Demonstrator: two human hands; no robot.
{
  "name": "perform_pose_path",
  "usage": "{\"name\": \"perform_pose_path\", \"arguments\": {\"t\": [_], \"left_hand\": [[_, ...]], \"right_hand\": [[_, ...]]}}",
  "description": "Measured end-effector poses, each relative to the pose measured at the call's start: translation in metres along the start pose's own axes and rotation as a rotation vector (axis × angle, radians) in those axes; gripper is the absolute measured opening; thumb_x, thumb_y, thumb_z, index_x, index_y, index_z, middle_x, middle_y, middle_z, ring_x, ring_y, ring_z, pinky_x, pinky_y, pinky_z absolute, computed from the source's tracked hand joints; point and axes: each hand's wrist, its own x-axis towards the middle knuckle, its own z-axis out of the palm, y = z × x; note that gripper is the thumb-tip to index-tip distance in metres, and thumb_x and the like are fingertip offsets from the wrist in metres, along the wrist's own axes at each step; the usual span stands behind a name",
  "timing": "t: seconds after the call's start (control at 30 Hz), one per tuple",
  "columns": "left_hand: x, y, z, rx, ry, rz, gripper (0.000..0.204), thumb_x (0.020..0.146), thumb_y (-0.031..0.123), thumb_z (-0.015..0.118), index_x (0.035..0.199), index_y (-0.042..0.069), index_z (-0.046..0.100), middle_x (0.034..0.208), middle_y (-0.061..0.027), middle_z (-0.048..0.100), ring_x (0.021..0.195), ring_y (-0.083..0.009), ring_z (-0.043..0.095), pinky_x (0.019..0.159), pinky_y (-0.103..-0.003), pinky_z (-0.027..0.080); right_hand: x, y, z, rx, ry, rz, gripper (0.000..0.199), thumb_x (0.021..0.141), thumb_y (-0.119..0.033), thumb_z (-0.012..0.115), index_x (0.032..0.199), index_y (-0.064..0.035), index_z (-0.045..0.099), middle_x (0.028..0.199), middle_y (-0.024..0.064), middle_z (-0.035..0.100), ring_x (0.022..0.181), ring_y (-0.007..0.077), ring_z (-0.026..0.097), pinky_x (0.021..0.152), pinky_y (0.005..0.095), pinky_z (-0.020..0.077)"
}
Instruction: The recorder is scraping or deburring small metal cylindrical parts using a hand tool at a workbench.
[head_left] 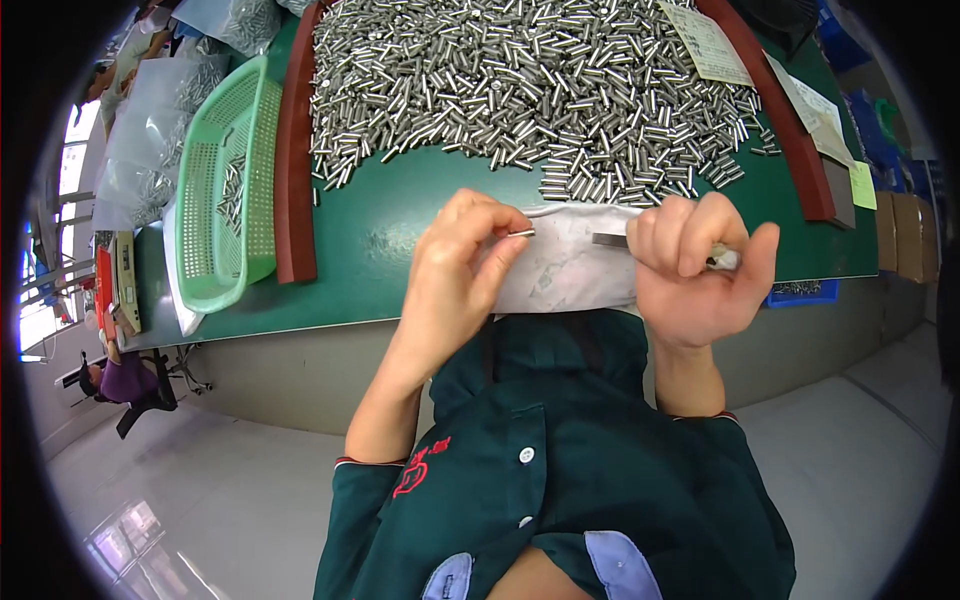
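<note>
My left hand [450, 268] pinches a small shiny metal pin [522, 233] between thumb and forefinger, above a pale stained cloth [565, 272] at the table's near edge. To the right, my right hand [690, 275] has its fingers curled around a hand tool, its thumb held out. A flat grey metal blade [609, 240] of that tool points left toward the pin, apart from it. The tool's other end, whitish, peeks out by the palm; its exact kind is hidden by the fingers. Beyond both hands spreads a large heap of metal pins [500, 85].
Dark red rails [294, 190] flank the heap on the green table [375, 230]. A light green basket [198, 200] with some pins stands at left, beside clear bags of pins [150, 120]. Paper sheets [705, 45] lie at right. Another person [130, 380] sits far left.
</note>
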Motion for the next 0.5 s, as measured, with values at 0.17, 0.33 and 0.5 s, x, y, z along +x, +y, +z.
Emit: {"name": "perform_pose_path", "arguments": {"t": [0.17,0.33,0.5], "left_hand": [[-0.006,-0.007,0.019,0.068,0.0,-0.027,0.009,0.069,-0.003,0.058,0.076,0.0,0.053,0.074,-0.012,0.051,0.065,-0.0286,0.053,0.056,-0.035,0.042],[-0.009,-0.006,0.025,0.156,0.044,-0.008,0.008,0.069,-0.003,0.058,0.073,0.0,0.052,0.072,-0.011,0.05,0.06,-0.0286,0.052,0.053,-0.035,0.041],[-0.012,-0.009,0.028,0.157,0.071,0.005,0.008,0.069,-0.003,0.058,0.073,0.001,0.052,0.071,-0.0103,0.049,0.058,-0.0277,0.052,0.05,-0.035,0.041]], "right_hand": [[0.007,0.02,0.0,0.094,-0.004,0.174,0.046,0.091,-0.035,0.02,0.055,-0.0087,0.031,0.043,-0.0016,0.026,0.04,0.0077,0.019,0.04,0.0234,0.0178],[0.01,0.029,-0.001,0.082,0.099,0.205,0.046,0.091,-0.037,0.019,0.052,-0.0125,0.026,0.042,-0.0024,0.024,0.038,0.0081,0.013,0.04,0.024,0.0158],[0.005,0.035,0.0,0.046,0.171,0.227,0.046,0.09,-0.037,0.02,0.051,-0.0129,0.025,0.041,-0.0027,0.023,0.038,0.008,0.013,0.04,0.0239,0.0159]]}}
